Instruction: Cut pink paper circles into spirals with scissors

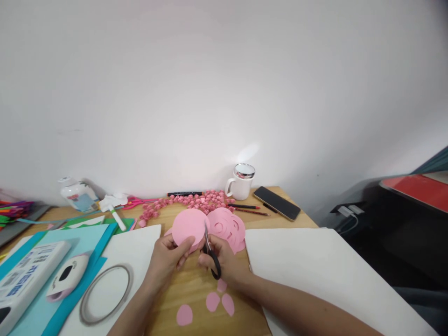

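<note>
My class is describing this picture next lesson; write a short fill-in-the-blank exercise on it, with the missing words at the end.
1. The left hand holds a paper disc that is ____ in colour.
2. The right hand holds black-handled ____.
3. In the picture, the phone lies to the ____ of the white mug.

Missing words: pink; scissors; right.

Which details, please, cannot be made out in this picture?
All in the head view:
Pink paper circle: part of its lower rim, hidden by the left hand.
Black-handled scissors: part of the handles, hidden by the right hand.
White bottle: its label wording, too small and blurred.
White box: one end, cut off by the left picture edge.
Small pink pieces: their exact count, too small and overlapping.
</note>
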Available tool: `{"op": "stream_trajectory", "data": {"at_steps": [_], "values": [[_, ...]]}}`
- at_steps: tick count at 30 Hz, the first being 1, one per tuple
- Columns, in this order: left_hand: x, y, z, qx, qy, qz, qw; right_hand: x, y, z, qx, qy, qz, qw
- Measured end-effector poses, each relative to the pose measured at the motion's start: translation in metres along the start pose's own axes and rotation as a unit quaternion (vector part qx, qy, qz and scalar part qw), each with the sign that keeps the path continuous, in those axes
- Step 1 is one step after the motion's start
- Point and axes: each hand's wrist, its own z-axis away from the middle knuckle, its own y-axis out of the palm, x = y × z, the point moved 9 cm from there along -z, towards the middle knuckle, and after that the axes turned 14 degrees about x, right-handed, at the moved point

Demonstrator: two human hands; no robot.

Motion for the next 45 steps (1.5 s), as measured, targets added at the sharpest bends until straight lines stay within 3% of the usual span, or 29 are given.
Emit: {"op": "stream_trajectory", "data": {"at_steps": [7, 14, 21, 26, 38, 45], "values": [[-0.003, -0.006, 0.000, -0.018, 0.036, 0.007, 0.999, -0.006, 0.000, 0.000, 0.001, 0.008, -0.009, 1.000], [0.000, 0.003, -0.001, 0.014, 0.033, 0.100, 0.994, -0.013, 0.002, 0.001, 0.012, 0.020, -0.038, 0.999], [0.003, 0.005, 0.001, -0.007, -0.005, 0.033, 0.999, -0.002, 0.009, 0.000, 0.039, 0.004, -0.036, 0.999], [-0.004, 0.003, 0.006, -0.033, -0.003, -0.019, 0.999, 0.005, 0.006, -0.003, 0.024, -0.017, -0.050, 0.998], [0.002, 0.000, 0.001, -0.010, -0.006, -0.032, 0.999, -0.004, 0.008, -0.002, 0.029, 0.001, -0.087, 0.996], [0.002, -0.001, -0.001, -0.013, 0.001, -0.014, 1.000, -0.010, 0.000, 0.000, -0.002, 0.033, -0.022, 0.999]]}}
